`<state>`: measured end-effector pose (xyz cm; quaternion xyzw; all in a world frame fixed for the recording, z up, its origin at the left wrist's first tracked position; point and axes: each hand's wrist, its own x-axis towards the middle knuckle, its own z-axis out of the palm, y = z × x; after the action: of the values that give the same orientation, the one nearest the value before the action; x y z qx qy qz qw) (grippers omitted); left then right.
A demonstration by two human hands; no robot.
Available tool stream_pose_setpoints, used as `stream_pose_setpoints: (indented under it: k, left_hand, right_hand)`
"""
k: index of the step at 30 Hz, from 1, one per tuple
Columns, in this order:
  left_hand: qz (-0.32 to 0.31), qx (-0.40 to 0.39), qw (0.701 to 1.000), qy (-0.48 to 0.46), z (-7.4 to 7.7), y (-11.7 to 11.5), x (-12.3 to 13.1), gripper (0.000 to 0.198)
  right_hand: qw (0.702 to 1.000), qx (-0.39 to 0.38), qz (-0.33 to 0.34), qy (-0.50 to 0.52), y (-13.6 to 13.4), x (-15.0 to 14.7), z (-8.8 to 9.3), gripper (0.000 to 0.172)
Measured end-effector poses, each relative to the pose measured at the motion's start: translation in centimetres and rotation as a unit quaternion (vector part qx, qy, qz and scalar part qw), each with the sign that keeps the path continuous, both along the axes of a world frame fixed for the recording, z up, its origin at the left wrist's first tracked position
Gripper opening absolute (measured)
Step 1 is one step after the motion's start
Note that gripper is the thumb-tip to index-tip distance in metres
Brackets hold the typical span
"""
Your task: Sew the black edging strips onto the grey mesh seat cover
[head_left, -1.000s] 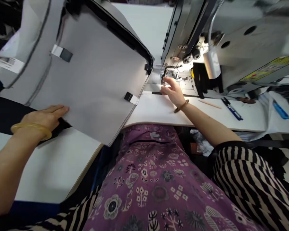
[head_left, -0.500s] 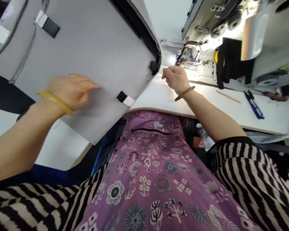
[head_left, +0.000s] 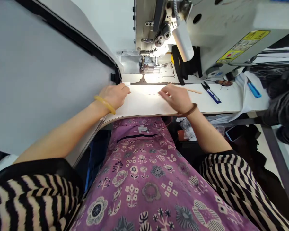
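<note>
In the head view, the left hand (head_left: 114, 96), which was sweeping over the middle of the grey panel (head_left: 45, 73) half a second ago, is now lying farther right, at the panel's right edge. Its fingers are curling inward; whether they are holding anything, I cannot tell. The right hand (head_left: 178, 98) is hovering over the white table (head_left: 144, 107) on the near side of the sewing machine (head_left: 231, 25), its thumb and forefinger standing narrow. A thin dark line, probably a thread (head_left: 151, 94), is running leftward from near those fingertips, though a grip on it is not showing clearly. The panel is filling the left side, its black edging (head_left: 74, 41) reaching toward the machine. Snips (head_left: 213, 96) are lying to the right, untouched. With both hands working close together, attention seems to be shifting from the panel's face to its edge and that thread.
</note>
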<state>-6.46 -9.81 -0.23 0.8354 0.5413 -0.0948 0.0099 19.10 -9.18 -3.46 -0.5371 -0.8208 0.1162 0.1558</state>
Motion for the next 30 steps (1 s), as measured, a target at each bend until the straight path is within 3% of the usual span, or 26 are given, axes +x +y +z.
stream_pose_setpoints:
  k: [3,6,9,12,15,17,21,24,30]
  left_hand:
    - [0.002,-0.015,1.000,0.011,-0.4,-1.2,-1.0,0.034]
    - [0.013,-0.035,0.999,-0.004,-0.6,-2.3,-1.2,0.032]
    - [0.027,-0.042,0.999,-0.019,-0.9,-3.1,-1.3,0.035]
    - [0.068,-0.031,0.995,-0.062,-1.3,-3.9,-1.3,0.029]
    - [0.129,0.018,0.987,-0.094,-1.4,-4.1,-1.1,0.032]
    - [0.126,0.056,0.987,-0.088,-1.2,-3.3,-0.7,0.036]
    - [0.082,0.092,0.990,-0.075,-0.3,-0.2,0.5,0.049]
    - [0.089,0.077,0.992,-0.049,0.0,1.6,1.3,0.044]
    - [0.054,0.067,0.996,-0.030,-1.3,1.0,-0.1,0.053]
  right_hand:
    - [0.985,0.057,-0.131,-0.095,0.9,8.1,-1.2,0.035]
    - [0.963,0.064,-0.224,-0.134,1.1,14.9,-2.8,0.051]
    - [0.956,0.048,-0.252,-0.144,0.9,18.8,-4.2,0.060]
    - [0.953,0.042,-0.254,-0.163,0.5,19.8,-4.6,0.061]
    - [0.937,0.026,-0.306,-0.168,0.1,18.4,-3.5,0.060]
    - [0.940,0.036,-0.307,-0.143,0.1,16.5,-2.5,0.060]
    - [0.982,0.049,-0.175,-0.042,0.6,10.8,-1.5,0.060]
    - [0.994,0.020,-0.101,0.022,1.2,6.3,-2.1,0.056]
    - [0.990,-0.041,0.020,0.136,3.4,-0.9,-3.0,0.041]
